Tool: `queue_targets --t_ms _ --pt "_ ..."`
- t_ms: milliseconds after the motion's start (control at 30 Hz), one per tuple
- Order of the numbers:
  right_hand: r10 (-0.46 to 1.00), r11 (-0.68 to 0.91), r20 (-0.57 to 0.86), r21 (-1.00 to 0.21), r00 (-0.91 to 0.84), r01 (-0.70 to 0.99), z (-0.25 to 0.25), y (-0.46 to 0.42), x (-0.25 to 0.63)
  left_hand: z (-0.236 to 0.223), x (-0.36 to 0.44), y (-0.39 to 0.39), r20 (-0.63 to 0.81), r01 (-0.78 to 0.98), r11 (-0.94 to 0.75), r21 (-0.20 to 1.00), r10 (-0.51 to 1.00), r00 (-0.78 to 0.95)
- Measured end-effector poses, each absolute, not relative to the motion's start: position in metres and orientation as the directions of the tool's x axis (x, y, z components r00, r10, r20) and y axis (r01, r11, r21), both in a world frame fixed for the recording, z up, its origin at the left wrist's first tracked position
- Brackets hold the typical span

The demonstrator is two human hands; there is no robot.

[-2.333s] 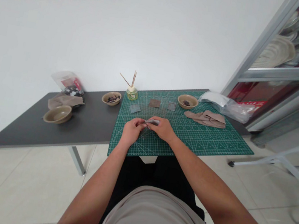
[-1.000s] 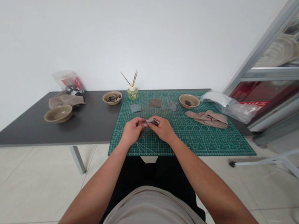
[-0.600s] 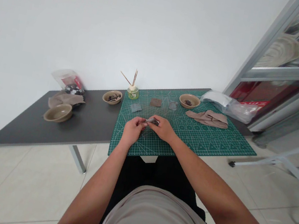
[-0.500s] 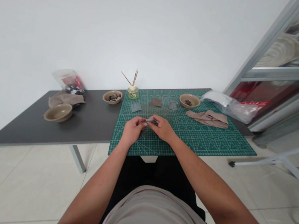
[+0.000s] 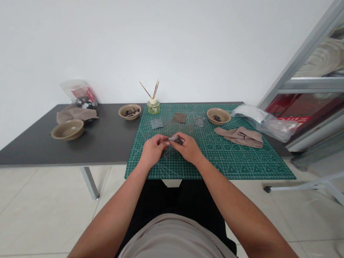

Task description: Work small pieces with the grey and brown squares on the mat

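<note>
Well, both bare hands meet low over a green self-healing cutting mat (image 5: 235, 166) printed with a pale grid, circles and triangles. The right hand (image 5: 188, 148) and left hand (image 5: 153, 150) curl inward, their fingers (image 5: 163, 142) pinched narrow on a small, thin grey flat piece (image 5: 176, 139), its material too small to tell; it sits between the hands, just above the mat. Farther up the mat lie a matte blue-grey square (image 5: 156, 124), a rough brown square (image 5: 179, 118) and a translucent grey square (image 5: 199, 121). Nearby, a shallow round tan ceramic bowl (image 5: 218, 116) holds dark fragments, beside a crumpled beige cloth (image 5: 238, 135) and a crinkled clear plastic bag (image 5: 261, 119). A small glass jar (image 5: 153, 107) bristling with thin wooden sticks stands at the mat's far edge. Left of the mat, the dark grey surface (image 5: 89, 150) carries a second tan bowl (image 5: 129, 111) of dark fragments, an empty-looking third tan bowl (image 5: 68, 129), a folded beige cloth (image 5: 76, 114) and a clear bag (image 5: 79, 92) of dark and white pieces.
</note>
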State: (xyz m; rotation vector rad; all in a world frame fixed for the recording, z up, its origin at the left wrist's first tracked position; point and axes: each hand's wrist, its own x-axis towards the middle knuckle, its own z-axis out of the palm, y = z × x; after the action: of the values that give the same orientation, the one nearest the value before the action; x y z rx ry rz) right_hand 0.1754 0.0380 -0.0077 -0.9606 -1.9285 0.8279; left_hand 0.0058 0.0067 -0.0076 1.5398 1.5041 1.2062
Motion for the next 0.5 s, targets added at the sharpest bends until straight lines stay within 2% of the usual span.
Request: queue_targets --t_ms 500 --pt "0.827 0.527 0.389 -0.789 -0.405 0.317 -0.0088 0.0385 0.1756 -0.0091 0.0050 0.0072 0.179 0.383 -0.134 0.914 0.980 -0.084"
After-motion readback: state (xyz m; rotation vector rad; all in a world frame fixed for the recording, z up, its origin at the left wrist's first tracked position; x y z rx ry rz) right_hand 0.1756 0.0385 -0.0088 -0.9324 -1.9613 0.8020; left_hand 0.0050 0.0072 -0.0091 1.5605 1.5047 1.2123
